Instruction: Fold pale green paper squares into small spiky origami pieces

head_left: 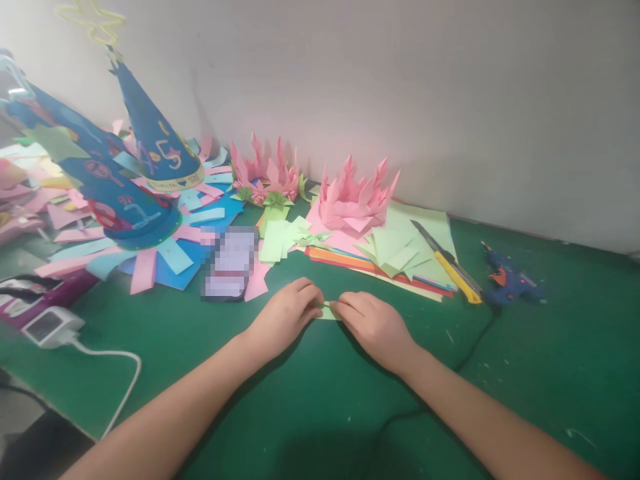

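A small piece of light green paper (pixel 329 312) lies low over the green table, pinched between both hands. My left hand (pixel 287 317) grips its left end with the fingers closed. On the other end, my right hand (pixel 375 327) is closed in the same way. Much of the paper is hidden under the fingers. Just beyond the hands, light green paper pieces (pixel 395 250) rest on a stack of coloured sheets (pixel 345 260). Behind them stands a pink folded-paper crown (pixel 350 200), and a second pink crown (pixel 265 175) with green leaves sits to its left.
A yellow utility knife (pixel 453 267) lies on the sheets' right edge, beside a blue glue gun (pixel 515 283) with a cord. A phone (pixel 230 263) lies left. Blue paper cones (pixel 150 130) stand farther left. A white charger (pixel 53 327) trails a cable. A wall (pixel 475 100) rises behind.
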`<state>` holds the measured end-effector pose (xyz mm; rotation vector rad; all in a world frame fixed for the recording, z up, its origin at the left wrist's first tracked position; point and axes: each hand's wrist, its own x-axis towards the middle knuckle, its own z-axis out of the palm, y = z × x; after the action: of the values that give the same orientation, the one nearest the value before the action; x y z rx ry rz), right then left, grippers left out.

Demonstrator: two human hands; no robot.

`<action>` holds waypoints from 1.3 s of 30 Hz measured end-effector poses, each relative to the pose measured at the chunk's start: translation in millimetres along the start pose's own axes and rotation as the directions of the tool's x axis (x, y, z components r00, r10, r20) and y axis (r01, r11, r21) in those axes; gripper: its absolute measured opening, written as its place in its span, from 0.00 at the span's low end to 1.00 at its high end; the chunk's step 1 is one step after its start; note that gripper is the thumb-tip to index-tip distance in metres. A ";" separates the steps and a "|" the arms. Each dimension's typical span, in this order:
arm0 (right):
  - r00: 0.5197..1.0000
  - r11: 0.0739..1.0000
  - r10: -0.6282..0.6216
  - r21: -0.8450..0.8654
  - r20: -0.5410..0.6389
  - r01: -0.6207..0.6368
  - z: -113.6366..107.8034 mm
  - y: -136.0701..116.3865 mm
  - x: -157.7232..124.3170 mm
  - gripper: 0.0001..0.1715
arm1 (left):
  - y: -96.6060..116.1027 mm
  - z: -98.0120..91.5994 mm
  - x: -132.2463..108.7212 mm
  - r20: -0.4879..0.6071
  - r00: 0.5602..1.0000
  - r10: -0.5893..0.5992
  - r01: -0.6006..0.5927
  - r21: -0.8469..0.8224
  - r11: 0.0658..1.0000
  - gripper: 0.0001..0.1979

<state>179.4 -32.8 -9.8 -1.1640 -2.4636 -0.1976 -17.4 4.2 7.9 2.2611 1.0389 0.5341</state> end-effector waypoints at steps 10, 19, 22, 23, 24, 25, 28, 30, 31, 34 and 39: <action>0.996 0.997 -0.075 0.007 -0.039 0.075 -2.2 0.2 -0.7 0.11 | 3.4 1.1 -1.2 -0.012 1.000 0.016 -0.016 0.060 0.998 0.07; 0.992 0.990 -0.122 -0.073 -0.027 0.120 -3.4 0.7 -0.1 0.11 | 4.4 1.1 -1.8 -0.007 1.000 0.029 -0.028 0.108 0.994 0.09; 0.992 0.989 -0.120 -0.089 -0.028 0.117 -3.6 -0.1 0.9 0.12 | 5.1 1.0 -1.6 -0.003 1.000 0.030 -0.030 0.118 0.993 0.10; 0.993 0.989 -0.117 -0.093 -0.024 0.115 -3.6 -0.3 1.1 0.13 | 5.3 0.9 -1.4 -0.003 1.000 0.031 -0.031 0.124 0.992 0.11; 0.993 0.989 -0.116 -0.095 -0.020 0.114 -3.5 -0.4 1.2 0.13 | 5.4 0.8 -1.1 -0.004 0.999 0.031 -0.030 0.134 0.991 0.12; 0.993 0.989 -0.115 -0.092 -0.015 0.113 -3.4 -0.4 1.1 0.13 | 5.5 0.6 -0.9 -0.005 1.000 0.029 -0.028 0.145 0.989 0.12; 0.994 0.991 -0.110 -0.078 0.008 0.110 -2.7 0.0 0.1 0.12 | 5.7 0.5 -0.5 0.003 1.000 0.018 -0.018 0.176 0.984 0.13; 0.994 0.991 -0.109 -0.078 0.016 0.110 -2.5 0.3 -0.5 0.13 | 5.4 1.4 -0.5 0.013 1.000 0.010 -0.012 0.191 0.981 0.12; 0.994 0.991 -0.110 -0.077 0.019 0.111 -2.7 0.4 -0.6 0.13 | 5.2 2.3 -0.7 0.016 1.000 0.009 -0.012 0.199 0.980 0.12; 0.993 0.992 -0.115 -0.057 0.032 0.116 -4.5 0.0 -0.2 0.14 | 4.5 6.0 -1.6 0.020 0.999 0.030 -0.034 0.238 0.971 0.11; 0.998 0.998 -0.058 -0.011 0.025 0.058 -8.2 -3.7 0.7 0.15 | 6.3 7.1 -4.1 0.042 0.998 0.048 -0.059 0.325 0.944 0.13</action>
<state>178.6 -37.1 -1.9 -1.1062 -2.5227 -0.2156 -12.4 -4.7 6.3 2.5836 1.1201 0.3645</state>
